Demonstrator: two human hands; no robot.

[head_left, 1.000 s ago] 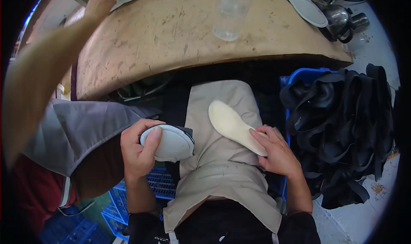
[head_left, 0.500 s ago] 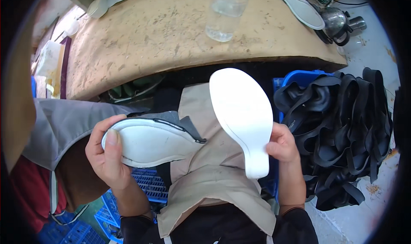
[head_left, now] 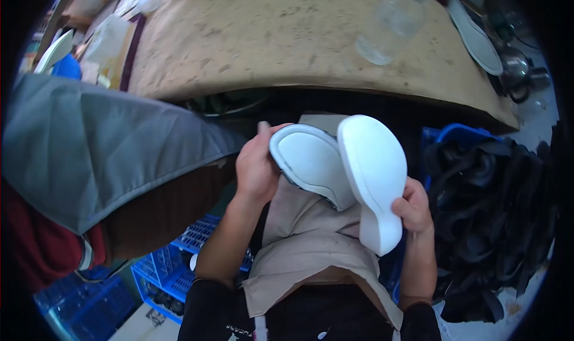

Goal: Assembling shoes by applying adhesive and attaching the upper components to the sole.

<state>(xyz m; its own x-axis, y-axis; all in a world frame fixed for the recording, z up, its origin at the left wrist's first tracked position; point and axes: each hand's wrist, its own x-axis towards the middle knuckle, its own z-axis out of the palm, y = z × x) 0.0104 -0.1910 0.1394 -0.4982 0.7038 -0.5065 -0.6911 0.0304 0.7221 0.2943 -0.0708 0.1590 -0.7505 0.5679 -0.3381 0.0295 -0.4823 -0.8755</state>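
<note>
My right hand [head_left: 415,208] grips a white shoe sole [head_left: 374,161] by its side edge, thumb on the near face. The sole stands nearly upright, its wide end at the top and the narrow heel end low over my beige apron [head_left: 305,245]. At the rounded end of a shoe upper [head_left: 311,160] with a pale underside and dark edging is my left hand [head_left: 256,169], its thumb raised and its other fingers behind. The upper tilts down to the right; its narrow end is beside the sole and partly behind it, and I cannot tell whether they touch.
Ahead is a worn tan-covered table [head_left: 257,48] bearing a clear bottle [head_left: 391,27] and another pale sole [head_left: 475,36]. Black straps or uppers [head_left: 490,221] fill the right side by a blue bin [head_left: 463,133]. A person in a grey apron [head_left: 119,144] sits close at left, above blue crates [head_left: 179,275].
My left hand has brought the upper rightward and turned it, close to the sole. The sole has tilted, showing its side. The whole view has shifted, with more of the neighbouring person in it.
</note>
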